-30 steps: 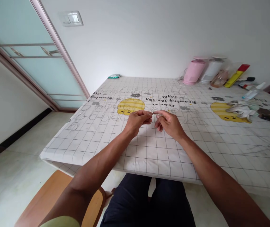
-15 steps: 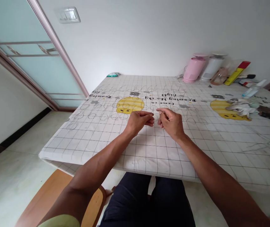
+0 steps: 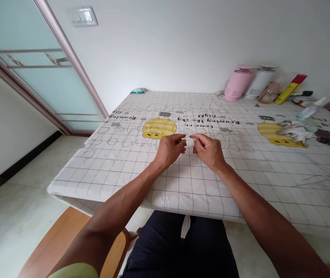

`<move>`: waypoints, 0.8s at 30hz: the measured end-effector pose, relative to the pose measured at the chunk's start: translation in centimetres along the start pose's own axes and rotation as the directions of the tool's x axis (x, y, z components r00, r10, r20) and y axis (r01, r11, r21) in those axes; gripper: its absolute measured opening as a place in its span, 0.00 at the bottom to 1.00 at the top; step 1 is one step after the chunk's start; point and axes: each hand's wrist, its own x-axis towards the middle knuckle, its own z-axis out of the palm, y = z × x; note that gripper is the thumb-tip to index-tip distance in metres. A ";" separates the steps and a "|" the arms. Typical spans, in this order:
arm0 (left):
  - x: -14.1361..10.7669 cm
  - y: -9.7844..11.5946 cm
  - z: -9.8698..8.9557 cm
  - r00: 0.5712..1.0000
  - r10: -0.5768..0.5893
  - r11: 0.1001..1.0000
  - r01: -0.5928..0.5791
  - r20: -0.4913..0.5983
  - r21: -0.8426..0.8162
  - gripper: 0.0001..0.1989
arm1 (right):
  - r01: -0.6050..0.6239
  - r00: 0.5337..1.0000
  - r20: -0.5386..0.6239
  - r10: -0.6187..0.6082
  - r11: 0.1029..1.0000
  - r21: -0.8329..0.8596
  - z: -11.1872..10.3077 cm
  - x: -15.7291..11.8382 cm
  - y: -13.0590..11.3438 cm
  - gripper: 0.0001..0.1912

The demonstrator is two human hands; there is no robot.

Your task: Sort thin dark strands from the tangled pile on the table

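Note:
Both my hands are close together above the near middle of a white checked tablecloth [image 3: 118, 170], fingertips facing across a small gap. My left hand [image 3: 170, 148] has its thumb and index finger brought together, the other fingers curled. In much the same pinch, my right hand [image 3: 209, 150] points its index finger toward the left one. Whatever lies between the fingertips is too thin or hidden to make out. Just beyond the hands, several thin dark loops with tails [image 3: 127, 142] lie in rows on the cloth. Loose thin strands [image 3: 321, 175] lie at the right.
Along the back right stand a pink cylindrical device [image 3: 238, 85], a white one [image 3: 259, 83], a bottle [image 3: 269, 93] and a yellow-red box [image 3: 290, 89]. A clear bottle [image 3: 311, 109] and crumpled gloves or cloth [image 3: 296, 131] lie at right. A green packet [image 3: 138, 90] sits at the back left corner.
My left hand has shifted slightly, its index finger now straighter and raised. The right index fingertip has dipped a little toward the left hand. Objects on the table stay put.

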 end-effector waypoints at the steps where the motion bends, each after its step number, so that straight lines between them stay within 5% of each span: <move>1: 0.0 -0.2 0.0 0.999 0.041 0.998 -0.041 -0.001 0.052 0.10 | 0.007 1.000 0.003 -0.007 1.000 -0.010 0.0 0.0 0.1 0.15; 6: -0.2 -0.6 -0.3 0.987 0.159 0.971 -0.162 0.032 0.178 0.10 | 0.049 0.999 0.009 -0.048 0.998 -0.040 0.2 -0.1 0.4 0.15; 14: -0.3 -0.2 0.4 0.996 0.088 0.994 -0.086 -0.024 0.074 0.11 | 0.129 0.985 -0.088 -0.146 0.975 -0.179 1.1 -0.4 0.2 0.19; 19: -0.1 0.1 -0.2 0.994 0.105 0.992 -0.104 -0.017 0.076 0.10 | -0.015 0.999 -0.049 0.019 0.997 0.069 -0.4 0.3 -0.4 0.21; 24: -0.5 0.8 -0.4 0.991 0.059 0.993 -0.071 0.120 0.095 0.09 | -0.203 0.979 0.110 0.172 0.885 0.419 -2.4 1.6 0.3 0.23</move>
